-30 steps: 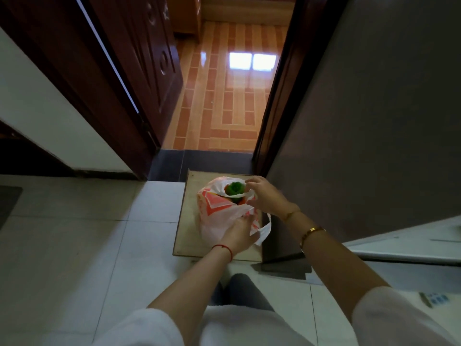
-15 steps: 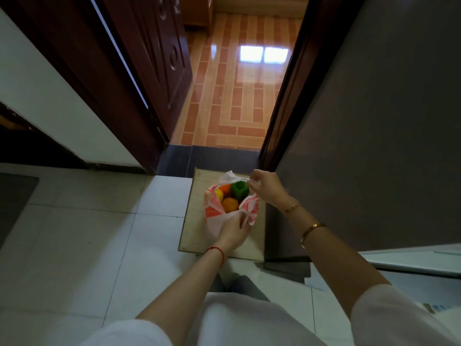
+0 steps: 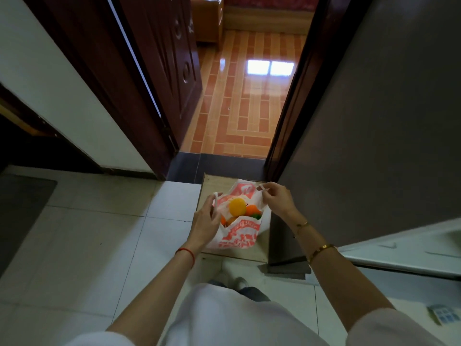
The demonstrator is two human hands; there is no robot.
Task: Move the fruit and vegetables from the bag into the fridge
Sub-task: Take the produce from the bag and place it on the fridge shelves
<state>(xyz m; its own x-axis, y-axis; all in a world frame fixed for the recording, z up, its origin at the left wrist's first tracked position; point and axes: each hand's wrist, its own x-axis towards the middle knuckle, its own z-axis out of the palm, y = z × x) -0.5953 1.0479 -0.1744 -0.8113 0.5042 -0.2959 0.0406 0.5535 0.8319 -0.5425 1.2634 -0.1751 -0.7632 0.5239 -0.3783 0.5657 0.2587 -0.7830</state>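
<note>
Head camera view looks down past our forearms to a thin white plastic bag [image 3: 238, 237] with red print, standing on a low wooden board [image 3: 252, 255] on the floor, just beside the grey fridge [image 3: 374, 136] at our right. Our left hand [image 3: 205, 222] has its fingers curled round the bag's left handle loop and rim; our right hand [image 3: 277, 198] pinches the right handle loop between thumb and fingers. The hands are apart, spreading the mouth of the bag between them.

Inside we see a yellow round fruit [image 3: 237, 206] on top, an orange one [image 3: 252, 211] just beside it, another orange piece lower left, and a bit of green vegetable [image 3: 257, 216] at the right, mostly hidden.

We judge the bag to be soft and limp, with no shape of its own: it will likely slump shut once we let go of a handle, so one hand should keep the rim up. The film looks slippery and could tear under a sharp pull. The round fruits look firm and smooth and would roll freely; each suits a whole-hand grasp from above, fingers wrapped round the widest part. The yellow one lies highest and clear of the others, so it seems easiest to take first. How heavy they are we cannot tell, though single pieces should be light.
</note>
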